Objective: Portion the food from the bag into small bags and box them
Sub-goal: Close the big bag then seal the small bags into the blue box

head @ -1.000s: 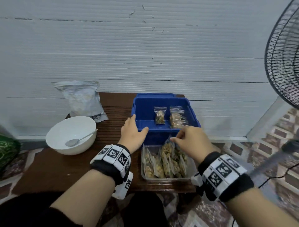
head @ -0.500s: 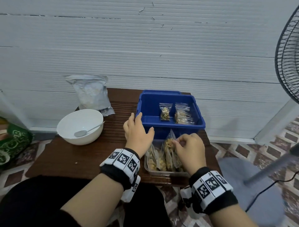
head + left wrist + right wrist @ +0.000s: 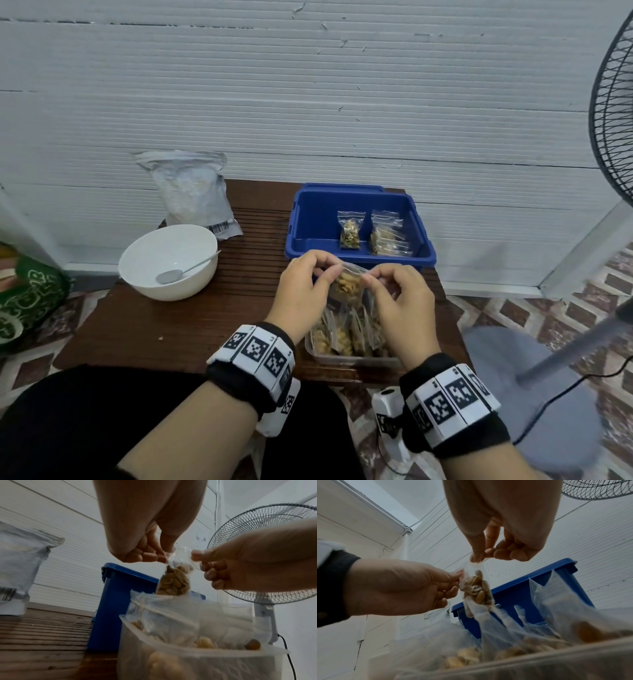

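Observation:
A small clear bag of nuts [image 3: 348, 284] [image 3: 174, 582] [image 3: 476, 588] hangs above the clear plastic tub [image 3: 352, 358]. My left hand [image 3: 301, 291] pinches its top left corner and my right hand [image 3: 397, 298] pinches its top right corner. The tub [image 3: 197, 654] holds several more filled small bags [image 3: 346, 334] standing upright. Behind it sits the blue box [image 3: 359, 255] with a few filled small bags [image 3: 350, 230] leaning inside. The big silvery food bag [image 3: 191, 192] stands at the table's back left.
A white bowl [image 3: 169, 260] with a spoon [image 3: 185, 270] sits left of the box on the brown slatted table [image 3: 191, 325]. A standing fan [image 3: 613, 120] is at the right, its pole and cable over the tiled floor. A white wall is close behind.
My right hand has lifted one small bag out of the tub. My left hand left the blue box's rim and took hold of the bag's other top corner.

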Motion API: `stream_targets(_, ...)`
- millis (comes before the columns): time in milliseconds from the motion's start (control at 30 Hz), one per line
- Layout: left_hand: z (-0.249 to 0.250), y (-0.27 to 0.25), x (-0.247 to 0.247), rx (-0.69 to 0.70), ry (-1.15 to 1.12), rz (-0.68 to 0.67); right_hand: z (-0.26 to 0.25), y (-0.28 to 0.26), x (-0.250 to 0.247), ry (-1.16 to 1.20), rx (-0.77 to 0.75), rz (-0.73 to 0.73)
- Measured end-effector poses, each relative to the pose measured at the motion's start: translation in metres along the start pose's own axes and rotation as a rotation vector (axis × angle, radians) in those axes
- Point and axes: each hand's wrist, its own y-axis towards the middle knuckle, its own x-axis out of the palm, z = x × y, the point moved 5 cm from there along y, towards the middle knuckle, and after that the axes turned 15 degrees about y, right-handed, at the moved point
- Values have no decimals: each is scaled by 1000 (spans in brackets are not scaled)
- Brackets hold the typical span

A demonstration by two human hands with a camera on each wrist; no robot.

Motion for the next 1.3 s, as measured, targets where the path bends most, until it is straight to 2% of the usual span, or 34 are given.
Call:
stream_targets(267,3,0,-6,105,5,17,3,4,-5,45,43,4)
stream_targets(433,4,0,-7,145,28,29,5,4,-7,25,-17,43)
stream_targets(633,9,0,-6,144,-54,-45,5,6,-3,115,33,1)
stream_targets(800,9,3,-7,159,7,4,4,5,1,160,77,-49)
stream_targets(967,12,1,-6,166,10,-26,-3,4,0,106,30,-31)
stream_targets(1100,7,-2,-8,92,-49,-28,1,5,-2,152,66,-11)
stream_targets(1300,11,-1,-11,105,-34,-29,1,6,1,150,68,-70)
